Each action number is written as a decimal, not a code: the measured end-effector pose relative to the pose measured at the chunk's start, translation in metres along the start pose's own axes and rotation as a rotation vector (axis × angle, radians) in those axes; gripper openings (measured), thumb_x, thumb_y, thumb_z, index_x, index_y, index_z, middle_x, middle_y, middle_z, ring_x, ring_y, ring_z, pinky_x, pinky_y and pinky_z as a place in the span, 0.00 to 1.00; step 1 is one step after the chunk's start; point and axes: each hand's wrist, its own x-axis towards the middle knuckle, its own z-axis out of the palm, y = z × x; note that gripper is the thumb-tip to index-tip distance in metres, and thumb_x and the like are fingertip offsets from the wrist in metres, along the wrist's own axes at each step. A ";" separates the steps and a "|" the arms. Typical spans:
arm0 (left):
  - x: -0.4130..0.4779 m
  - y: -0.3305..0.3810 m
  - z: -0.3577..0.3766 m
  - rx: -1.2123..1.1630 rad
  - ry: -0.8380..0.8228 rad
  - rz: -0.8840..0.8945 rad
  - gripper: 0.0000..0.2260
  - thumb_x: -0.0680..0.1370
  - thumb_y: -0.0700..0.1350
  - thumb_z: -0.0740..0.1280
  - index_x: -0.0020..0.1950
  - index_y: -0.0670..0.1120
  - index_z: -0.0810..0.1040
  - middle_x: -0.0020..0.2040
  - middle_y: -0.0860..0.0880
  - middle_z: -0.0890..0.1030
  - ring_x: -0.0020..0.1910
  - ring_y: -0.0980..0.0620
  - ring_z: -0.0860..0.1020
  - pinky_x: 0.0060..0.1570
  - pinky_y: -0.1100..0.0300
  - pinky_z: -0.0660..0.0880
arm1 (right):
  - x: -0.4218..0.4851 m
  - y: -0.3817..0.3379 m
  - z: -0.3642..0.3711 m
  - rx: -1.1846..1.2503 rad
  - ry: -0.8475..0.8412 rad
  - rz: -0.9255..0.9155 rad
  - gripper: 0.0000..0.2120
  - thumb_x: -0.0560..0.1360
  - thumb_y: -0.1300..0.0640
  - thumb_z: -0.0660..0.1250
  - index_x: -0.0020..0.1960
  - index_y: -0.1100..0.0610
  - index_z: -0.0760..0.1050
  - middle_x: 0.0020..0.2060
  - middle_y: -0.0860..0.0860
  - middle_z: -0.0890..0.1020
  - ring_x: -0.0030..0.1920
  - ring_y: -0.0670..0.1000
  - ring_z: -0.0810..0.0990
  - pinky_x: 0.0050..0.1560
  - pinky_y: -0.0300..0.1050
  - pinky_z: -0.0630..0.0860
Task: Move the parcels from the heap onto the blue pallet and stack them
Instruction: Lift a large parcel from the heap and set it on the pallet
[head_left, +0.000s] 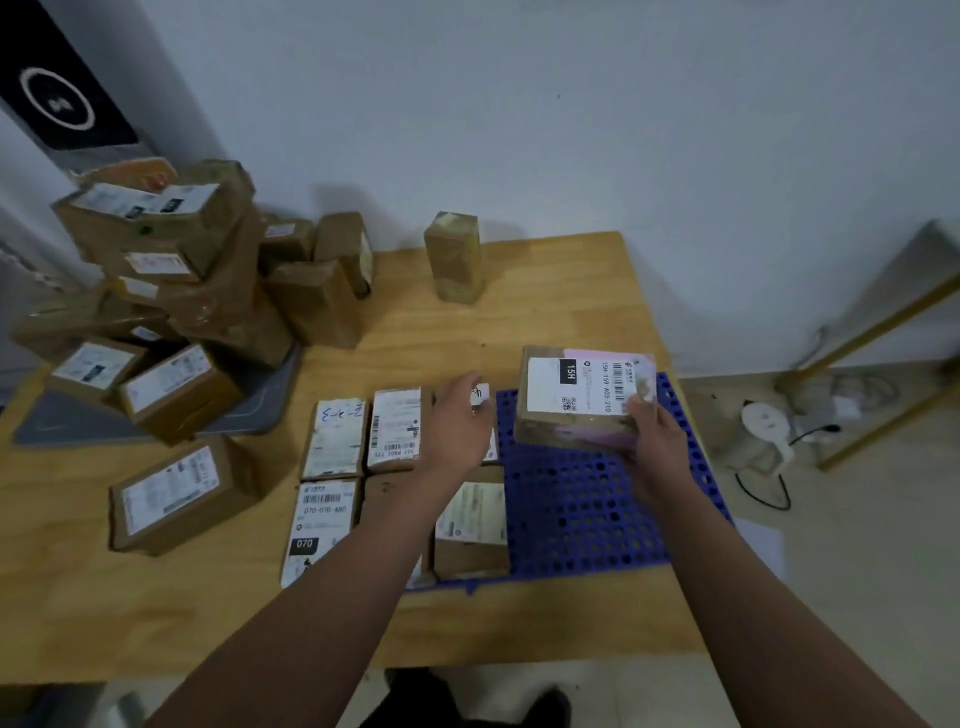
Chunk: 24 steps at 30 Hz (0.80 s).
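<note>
At the far left, a heap of brown cardboard parcels rises on a grey tray. They are boxy, tape-wrapped and mostly carry white printed labels, and they are too jumbled to count exactly. One more labelled box lies alone on the pale wooden tabletop in front of the heap, and one upright taped box stands apart near the far edge. In the middle, six flat rectangular parcels sit in two rows of three on the left part of the blue pallet, a plastic grid pierced with round holes. The near-left one bears a "070" label, and the left forearm partly hides others. The left hand is over the third parcel of the far row, fingers relaxed and holding nothing; whether it touches the box cannot be told. To the right, the right hand grips the near right corner of one cardboard parcel marked "15H", with pinkish wrap along its side. It is over the pallet's bare far part, and contact with the grid is unclear. On the floor beyond lie a white device and a black cable.
</note>
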 end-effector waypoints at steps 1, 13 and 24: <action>-0.002 -0.008 0.002 0.058 -0.009 -0.001 0.20 0.83 0.46 0.60 0.75 0.50 0.65 0.74 0.51 0.67 0.69 0.48 0.70 0.64 0.54 0.69 | 0.006 0.006 -0.003 -0.022 0.002 0.004 0.13 0.80 0.56 0.64 0.62 0.60 0.76 0.56 0.57 0.83 0.56 0.60 0.82 0.58 0.58 0.78; -0.019 -0.060 0.036 0.690 -0.319 0.058 0.31 0.81 0.60 0.54 0.80 0.52 0.46 0.80 0.53 0.41 0.79 0.49 0.39 0.75 0.42 0.39 | 0.041 0.042 0.000 -0.244 -0.104 0.008 0.20 0.81 0.51 0.63 0.70 0.58 0.72 0.60 0.54 0.80 0.57 0.54 0.80 0.57 0.50 0.76; -0.016 -0.057 0.050 0.687 -0.328 0.015 0.34 0.81 0.61 0.55 0.80 0.49 0.45 0.80 0.52 0.42 0.79 0.47 0.39 0.76 0.43 0.42 | 0.044 0.063 0.005 -0.329 -0.001 0.033 0.23 0.80 0.46 0.63 0.70 0.58 0.73 0.63 0.57 0.78 0.59 0.58 0.78 0.56 0.52 0.75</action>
